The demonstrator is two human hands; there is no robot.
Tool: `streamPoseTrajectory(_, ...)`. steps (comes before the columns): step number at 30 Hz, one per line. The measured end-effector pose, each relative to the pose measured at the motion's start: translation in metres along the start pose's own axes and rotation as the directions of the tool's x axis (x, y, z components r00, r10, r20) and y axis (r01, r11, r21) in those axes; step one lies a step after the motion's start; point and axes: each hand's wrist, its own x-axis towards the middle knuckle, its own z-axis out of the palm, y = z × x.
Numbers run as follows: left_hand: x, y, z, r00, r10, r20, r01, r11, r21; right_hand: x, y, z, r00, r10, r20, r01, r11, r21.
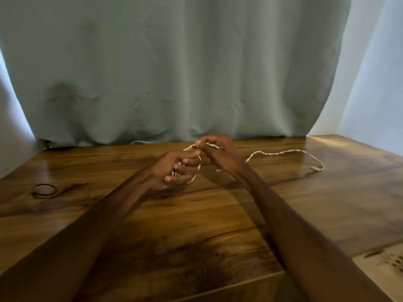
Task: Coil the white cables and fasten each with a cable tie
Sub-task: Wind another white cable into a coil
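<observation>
A white twisted cable point(283, 152) lies on the wooden table point(196, 214), its loose length running right from my hands and doubling back near the right side. My left hand point(176, 171) grips a small coil of the cable, with loops showing between the curled fingers. My right hand point(218, 153) sits just right of it and pinches the cable strand between thumb and fingertips, a little above the table. A black cable tie point(44, 190), bent into a loop with a straight tail, lies on the table at the far left, apart from both hands.
A grey-green curtain point(174, 73) hangs right behind the table's far edge. Pale walls stand at both sides. The table's near right corner ends at a light patterned floor point(383, 264).
</observation>
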Motion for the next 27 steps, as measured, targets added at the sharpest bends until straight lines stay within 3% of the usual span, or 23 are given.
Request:
streamPoseTrajectory(2, 0.002, 0.003, 0.004, 0.997, 0.061, -0.048, -0.063, 0.997, -0.049, 0.001, 0.008, 0.003, 0.999, -0.034, 0.027, 0.036, 0.997, -0.073)
streamPoseTrajectory(7, -0.001, 0.004, -0.003, 0.896, 0.081, -0.436, -0.05, 0.995, 0.083, 0.004, 0.019, 0.005, 0.99, -0.134, -0.049, 0.11, 0.936, -0.333)
streamPoseTrajectory(9, -0.002, 0.004, 0.0, 0.907, 0.06, -0.417, -0.048, 0.998, 0.039, 0.004, 0.022, 0.006, 0.981, -0.163, -0.102, 0.115, 0.922, -0.369)
streamPoseTrajectory(11, 0.0, 0.005, 0.01, 0.954, 0.063, -0.293, -0.08, 0.996, -0.046, 0.005, 0.025, 0.007, 0.982, -0.153, -0.112, 0.102, 0.924, -0.37)
streamPoseTrajectory(13, 0.002, 0.007, 0.015, 0.972, 0.127, -0.198, -0.153, 0.981, -0.122, 0.004, 0.027, 0.009, 0.988, -0.135, -0.073, 0.099, 0.924, -0.37)
streamPoseTrajectory(16, 0.001, 0.012, 0.008, 0.942, 0.266, -0.204, -0.309, 0.924, -0.226, 0.0, 0.028, 0.021, 0.993, -0.099, 0.058, 0.114, 0.905, -0.41)
streamPoseTrajectory(20, 0.001, 0.02, -0.005, 0.821, 0.387, -0.419, -0.485, 0.86, -0.157, -0.009, 0.015, 0.056, 0.973, 0.023, 0.23, 0.095, 0.867, -0.489)
streamPoseTrajectory(25, 0.004, 0.02, -0.025, 0.537, 0.459, -0.708, -0.579, 0.811, 0.087, -0.022, -0.005, 0.084, 0.914, -0.028, 0.404, 0.207, 0.89, -0.407)
streamPoseTrajectory(27, 0.006, 0.017, -0.025, 0.525, 0.463, -0.715, -0.564, 0.817, 0.115, -0.021, -0.005, 0.082, 0.914, -0.038, 0.404, 0.214, 0.891, -0.401)
